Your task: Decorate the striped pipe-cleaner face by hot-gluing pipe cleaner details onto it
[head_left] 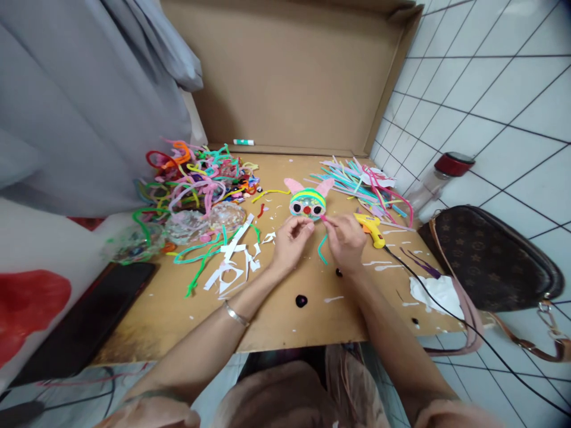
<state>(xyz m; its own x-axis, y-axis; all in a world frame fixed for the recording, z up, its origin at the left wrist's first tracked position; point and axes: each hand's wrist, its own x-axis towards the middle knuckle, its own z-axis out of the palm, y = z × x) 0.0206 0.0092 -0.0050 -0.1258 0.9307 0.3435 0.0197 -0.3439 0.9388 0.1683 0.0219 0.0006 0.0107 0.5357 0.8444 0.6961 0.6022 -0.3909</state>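
Note:
A small craft face with pink ears, striped pipe-cleaner top, two googly eyes and a red nose lies on the cardboard sheet. My left hand is curled just below it, fingertips touching its lower edge. My right hand pinches a short pink pipe-cleaner piece against the face's lower right side. A teal pipe-cleaner strand curves down between my two hands.
A tangled pile of coloured pipe cleaners lies at left, straighter ones at right. A yellow glue gun with black cord lies right of my hand. White paper scraps, clear plastic cups, a brown handbag, a red-lidded bottle.

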